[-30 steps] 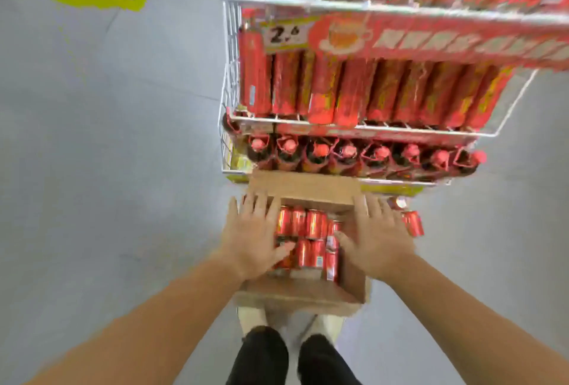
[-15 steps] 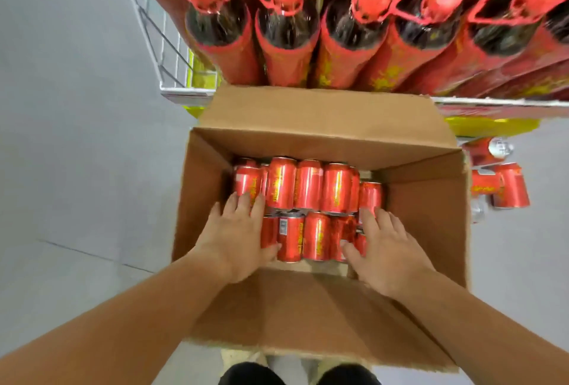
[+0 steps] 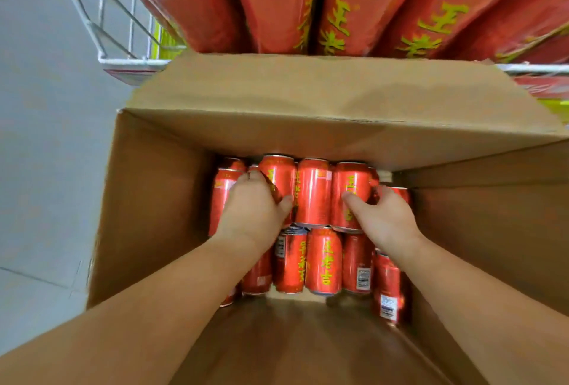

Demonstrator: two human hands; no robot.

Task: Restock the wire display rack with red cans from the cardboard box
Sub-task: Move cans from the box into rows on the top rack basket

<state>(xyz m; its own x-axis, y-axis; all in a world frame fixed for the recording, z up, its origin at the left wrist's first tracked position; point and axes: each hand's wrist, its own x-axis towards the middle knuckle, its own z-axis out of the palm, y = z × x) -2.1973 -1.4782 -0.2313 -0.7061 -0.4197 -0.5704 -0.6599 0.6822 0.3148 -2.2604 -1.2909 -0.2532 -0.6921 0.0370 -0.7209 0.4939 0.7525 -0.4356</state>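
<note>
Head view: left hand [image 3: 252, 209] and right hand [image 3: 386, 218], previously flat, now each clasp red cans [image 3: 278, 174] at cardboard box [image 3: 154, 200] twelve o'clock; lift pending.

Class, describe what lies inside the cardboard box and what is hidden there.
Red cans lie in two rows inside the cardboard box. The left hand and right hand each grip a far-row can. Cans beneath the hands and forearms, and any lower layer, are covered.

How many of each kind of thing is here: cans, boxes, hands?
Red cans: 10 clearly showing, with slivers of others between them
Cardboard box: 1
Hands: 2, left hand and right hand
Total: 13
</note>
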